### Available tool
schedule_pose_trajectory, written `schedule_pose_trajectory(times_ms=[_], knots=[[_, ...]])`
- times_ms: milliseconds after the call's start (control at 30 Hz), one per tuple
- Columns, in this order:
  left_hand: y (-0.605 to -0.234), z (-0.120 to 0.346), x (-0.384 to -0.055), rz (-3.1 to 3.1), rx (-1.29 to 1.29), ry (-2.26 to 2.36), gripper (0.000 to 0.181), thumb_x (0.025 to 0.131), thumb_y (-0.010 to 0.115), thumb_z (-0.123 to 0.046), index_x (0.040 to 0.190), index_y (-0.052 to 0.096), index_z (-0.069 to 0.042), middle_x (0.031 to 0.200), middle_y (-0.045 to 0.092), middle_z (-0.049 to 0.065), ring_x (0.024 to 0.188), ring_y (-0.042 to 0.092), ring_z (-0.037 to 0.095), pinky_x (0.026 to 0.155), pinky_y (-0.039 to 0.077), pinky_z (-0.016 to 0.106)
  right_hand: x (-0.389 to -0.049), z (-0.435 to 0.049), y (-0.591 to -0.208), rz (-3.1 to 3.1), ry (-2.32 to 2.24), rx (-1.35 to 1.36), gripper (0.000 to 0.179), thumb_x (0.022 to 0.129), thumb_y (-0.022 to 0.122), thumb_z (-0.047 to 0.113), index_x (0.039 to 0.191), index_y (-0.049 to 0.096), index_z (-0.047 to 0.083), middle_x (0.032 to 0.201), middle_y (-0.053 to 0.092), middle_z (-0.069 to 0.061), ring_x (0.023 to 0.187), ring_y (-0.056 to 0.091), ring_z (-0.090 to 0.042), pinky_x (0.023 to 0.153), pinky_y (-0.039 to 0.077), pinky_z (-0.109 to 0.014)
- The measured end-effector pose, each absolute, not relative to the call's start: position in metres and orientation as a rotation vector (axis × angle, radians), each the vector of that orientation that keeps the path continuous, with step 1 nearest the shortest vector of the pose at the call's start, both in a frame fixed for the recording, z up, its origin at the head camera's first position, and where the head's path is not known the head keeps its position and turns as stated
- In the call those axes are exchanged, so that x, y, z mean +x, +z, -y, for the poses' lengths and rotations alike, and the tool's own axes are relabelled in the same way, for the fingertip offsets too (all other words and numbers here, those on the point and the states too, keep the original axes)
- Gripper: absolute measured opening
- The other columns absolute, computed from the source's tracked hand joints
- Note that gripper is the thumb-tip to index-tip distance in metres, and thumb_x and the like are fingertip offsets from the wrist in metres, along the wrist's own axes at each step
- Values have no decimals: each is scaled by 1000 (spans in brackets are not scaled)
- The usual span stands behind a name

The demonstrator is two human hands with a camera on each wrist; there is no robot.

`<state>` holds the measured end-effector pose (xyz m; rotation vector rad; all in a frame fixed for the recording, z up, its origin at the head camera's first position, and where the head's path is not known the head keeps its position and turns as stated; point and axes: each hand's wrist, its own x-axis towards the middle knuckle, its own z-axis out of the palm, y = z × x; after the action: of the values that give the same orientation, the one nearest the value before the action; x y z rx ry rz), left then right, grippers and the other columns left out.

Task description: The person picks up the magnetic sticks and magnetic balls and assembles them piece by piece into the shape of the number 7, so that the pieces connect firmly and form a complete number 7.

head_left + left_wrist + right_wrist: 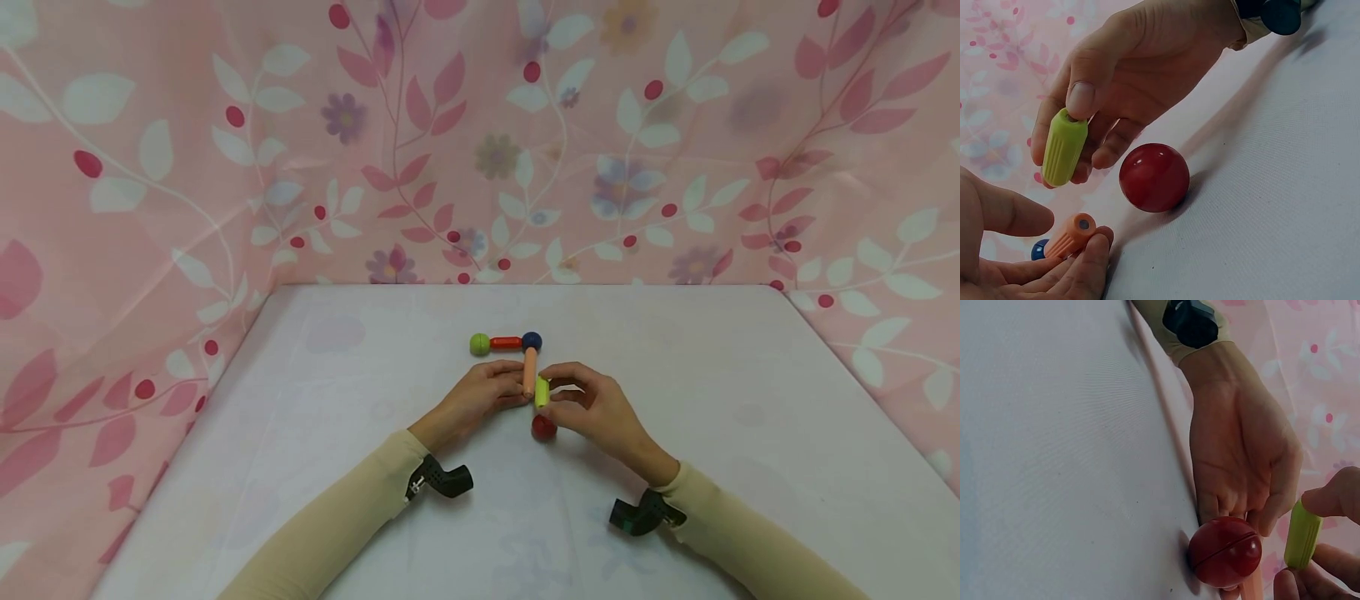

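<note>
My right hand (596, 406) pinches a short yellow-green magnetic rod (1065, 147) between thumb and fingers, raised off the table. To its left, my left hand (483, 392) lies beside an orange magnetic rod (530, 372), fingers fairly straight against it and thumb apart from it. A metal disc shows in the orange rod's near end in the left wrist view. Its far end meets a dark blue ball (532, 341). From that ball a red rod (506, 342) runs left to a green ball (480, 343). A separate red ball (1154, 177) rests just below the yellow-green rod.
A white cloth-covered table (360, 517) lies under everything, with a pink floral curtain (450, 142) around its back and sides. Each sleeve carries a black wrist camera, one on the left (441, 478) and one on the right (647, 513).
</note>
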<state>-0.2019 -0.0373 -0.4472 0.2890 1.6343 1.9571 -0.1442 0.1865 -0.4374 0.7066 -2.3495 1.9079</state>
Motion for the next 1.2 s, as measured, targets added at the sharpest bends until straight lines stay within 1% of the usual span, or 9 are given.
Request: schedule_pose_trajectory(times_ms=[133,300,400,600,733,967,1200], knots=[[-448,38,-202,-1641,286,1951,44,105,55,-2,148,50,6,142,59,17,119,64,24,101,51,36,-144,-184,-441,2343,1838,754,42,87,80,-5,127,65,-1,126,64,-14,113,61,-33,93,56,-44],[-449,38,-202,-1649,297,1955,43,105,55,-3,147,51,7,140,60,17,121,63,25,101,52,36,-142,-181,-443,2370,1713,790,44,85,84,-2,125,66,2,122,66,-9,108,64,-27,90,58,-44],[-450,38,-203,-1653,306,1957,42,105,55,-3,146,52,7,140,61,17,122,63,26,102,51,37,-141,-179,-444,2388,1619,811,45,84,87,1,124,67,4,121,67,-6,106,65,-25,87,59,-46],[-449,38,-202,-1659,308,1946,43,105,54,-2,147,51,6,143,59,18,122,63,25,104,50,39,-141,-176,-446,2408,1535,839,45,83,89,3,123,67,5,123,67,-6,107,65,-25,86,59,-50],[-450,38,-204,-1677,304,1942,44,104,56,-2,147,51,6,142,61,16,120,64,24,103,51,38,-140,-175,-447,2410,1529,834,46,82,89,3,122,68,6,123,67,-6,108,65,-25,86,59,-50],[-451,38,-204,-1688,309,1934,41,104,55,-1,145,52,6,139,63,17,118,64,23,102,51,38,-141,-174,-451,2416,1528,830,47,80,90,2,121,68,5,124,66,-8,108,64,-29,85,59,-50],[-450,38,-204,-1694,334,1929,41,105,55,-4,145,52,7,138,63,19,118,65,24,103,50,38,-143,-174,-456,2437,1509,844,47,80,90,-2,120,68,3,123,64,-8,105,65,-29,84,59,-47]])
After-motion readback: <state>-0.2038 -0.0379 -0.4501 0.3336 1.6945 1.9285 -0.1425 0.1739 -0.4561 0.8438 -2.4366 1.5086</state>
